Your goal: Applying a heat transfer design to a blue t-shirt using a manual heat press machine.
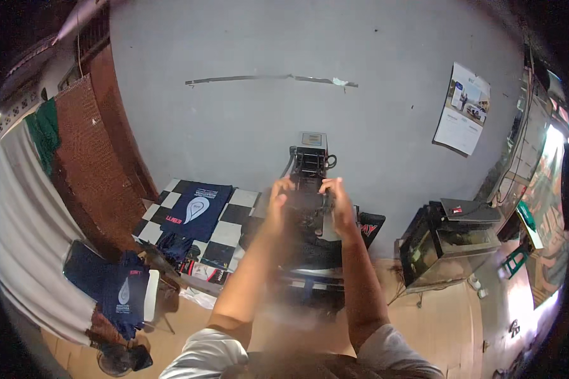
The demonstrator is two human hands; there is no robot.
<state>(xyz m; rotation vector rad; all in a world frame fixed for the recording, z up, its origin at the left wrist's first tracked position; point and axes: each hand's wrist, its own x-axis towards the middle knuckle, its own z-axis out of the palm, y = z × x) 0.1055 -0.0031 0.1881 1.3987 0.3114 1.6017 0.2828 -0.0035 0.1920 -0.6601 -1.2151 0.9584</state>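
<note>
A dark heat press machine [311, 163] with a light control box on top stands straight ahead against the wall. My left hand [280, 196] is raised at its left side, fingers bent and pointing in towards it. Opposite, my right hand [336, 196] is at the machine's right side with its fingers curled inwards. Both hands are at about the same height. The area between them is dark and blurred, so whether either one grips anything is unclear. Dark cloth [313, 253] lies below the hands, partly covered by my forearms.
Navy printed fabric [197, 211] lies on a checkered tabletop [232, 213] at the left. More navy printed garments [128, 289] hang over a chair beside a white curtain [23, 227]. A glass aquarium [448, 251] stands right; a fan [116, 357] is at lower left.
</note>
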